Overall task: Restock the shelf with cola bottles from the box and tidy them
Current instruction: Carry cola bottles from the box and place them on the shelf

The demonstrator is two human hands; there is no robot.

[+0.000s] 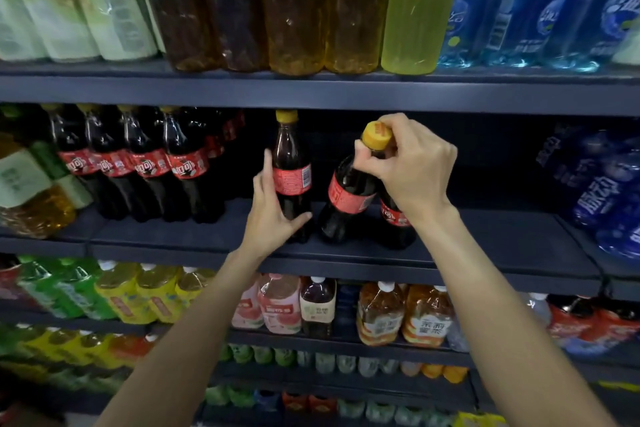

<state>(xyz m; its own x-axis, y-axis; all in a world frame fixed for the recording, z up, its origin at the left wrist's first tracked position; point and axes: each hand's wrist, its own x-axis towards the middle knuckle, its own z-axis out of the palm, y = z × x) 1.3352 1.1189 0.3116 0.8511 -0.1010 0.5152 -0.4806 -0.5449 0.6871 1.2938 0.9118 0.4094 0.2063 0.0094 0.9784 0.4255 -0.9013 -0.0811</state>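
Both arms raised; left hand [273, 215] cupping, right hand [408, 166] pinching.

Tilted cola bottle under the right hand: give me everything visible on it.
The tilted cola bottle is clear plastic, filled with dark liquid, with a yellow screw cap and a red label around its middle. It leans with its top toward the right, its base on the dark shelf board. The right hand pinches it at the cap and neck. An upright cola bottle, held by the left hand, stands just to its left; whether they touch is unclear. Another cola bottle sits close on its right.
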